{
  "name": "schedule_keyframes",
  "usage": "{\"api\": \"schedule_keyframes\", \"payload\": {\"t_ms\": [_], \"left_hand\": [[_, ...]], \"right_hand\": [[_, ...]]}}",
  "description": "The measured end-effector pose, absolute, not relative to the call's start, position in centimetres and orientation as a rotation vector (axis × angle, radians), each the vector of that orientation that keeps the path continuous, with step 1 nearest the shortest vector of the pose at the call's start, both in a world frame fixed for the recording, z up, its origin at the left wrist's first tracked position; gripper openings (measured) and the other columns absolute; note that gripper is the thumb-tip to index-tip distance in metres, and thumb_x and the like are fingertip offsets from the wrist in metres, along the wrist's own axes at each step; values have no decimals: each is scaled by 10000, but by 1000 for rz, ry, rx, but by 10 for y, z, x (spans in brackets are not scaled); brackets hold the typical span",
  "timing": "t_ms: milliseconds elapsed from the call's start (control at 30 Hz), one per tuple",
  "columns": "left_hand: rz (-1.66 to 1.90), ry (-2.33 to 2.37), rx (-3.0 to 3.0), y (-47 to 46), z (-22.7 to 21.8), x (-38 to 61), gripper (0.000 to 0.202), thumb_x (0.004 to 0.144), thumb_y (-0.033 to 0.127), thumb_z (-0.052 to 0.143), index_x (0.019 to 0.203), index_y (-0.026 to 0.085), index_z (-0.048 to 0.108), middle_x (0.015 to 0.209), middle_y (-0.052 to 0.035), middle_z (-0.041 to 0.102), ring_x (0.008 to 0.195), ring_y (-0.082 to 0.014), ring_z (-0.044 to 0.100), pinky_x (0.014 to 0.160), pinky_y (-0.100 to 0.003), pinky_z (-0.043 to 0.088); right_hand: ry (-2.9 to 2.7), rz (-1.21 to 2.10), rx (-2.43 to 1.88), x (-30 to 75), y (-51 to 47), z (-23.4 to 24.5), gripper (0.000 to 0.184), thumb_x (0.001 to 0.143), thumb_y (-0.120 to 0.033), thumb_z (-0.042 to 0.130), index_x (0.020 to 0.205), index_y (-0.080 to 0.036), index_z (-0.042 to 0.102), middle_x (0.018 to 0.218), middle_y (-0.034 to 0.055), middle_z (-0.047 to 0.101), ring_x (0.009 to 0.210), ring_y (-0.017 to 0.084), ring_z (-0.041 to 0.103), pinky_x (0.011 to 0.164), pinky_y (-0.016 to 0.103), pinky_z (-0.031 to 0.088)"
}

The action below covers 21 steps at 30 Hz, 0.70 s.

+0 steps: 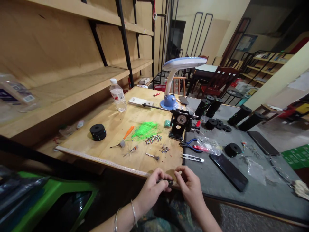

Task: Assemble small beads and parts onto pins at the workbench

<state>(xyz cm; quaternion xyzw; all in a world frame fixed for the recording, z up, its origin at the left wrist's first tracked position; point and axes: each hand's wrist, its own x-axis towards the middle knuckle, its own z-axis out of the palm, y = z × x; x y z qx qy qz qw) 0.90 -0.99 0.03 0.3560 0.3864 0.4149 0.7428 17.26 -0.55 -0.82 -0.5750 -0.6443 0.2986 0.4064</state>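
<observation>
At the near edge of the wooden table, my left hand is closed around a small dark piece that I cannot make out. My right hand is right beside it, thumb and forefinger pinched together; whatever they hold is too small to tell. Just beyond my hands lie white-handled thread snips and a short brush-like tool. A pile of small coloured beads and a cluster of tiny pieces are farther up. Bright green thin strands are heaped behind the beads.
A black hand-cranked device stands mid-table before a blue-white lamp. Left are a water bottle, black foam spools and an orange-handled tool. Blue pliers and a phone lie right, on the grey mat.
</observation>
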Motion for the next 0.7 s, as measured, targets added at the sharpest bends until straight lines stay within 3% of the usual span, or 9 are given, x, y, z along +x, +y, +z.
{"api": "schedule_keyframes", "payload": {"t_ms": [200, 433, 700], "left_hand": [[961, 826, 648, -7, 2, -2, 204, 726, 197, 607, 728, 201, 403, 908, -48, 654, 819, -159, 581, 762, -330, 473], [994, 787, 625, -5, 0, -7, 196, 737, 172, 594, 744, 200, 400, 910, -46, 664, 800, -152, 601, 750, -320, 462], [1037, 793, 667, -5, 0, -6, 199, 744, 189, 581, 750, 204, 383, 915, -49, 648, 778, -152, 589, 745, -321, 465]], "right_hand": [[-2046, 455, -1641, 162, 45, -1, 120, 841, -162, 531, 877, -217, 632, 853, 49, 680, 737, 184, 630, 647, 238, 427], [-2085, 488, -1686, 149, 72, -4, 116, 776, -116, 573, 778, -215, 635, 793, 40, 686, 710, 185, 634, 614, 225, 392], [-2012, 534, -1665, 152, 70, -6, 109, 809, -151, 529, 755, -208, 605, 802, 58, 678, 737, 207, 622, 660, 260, 417]]}}
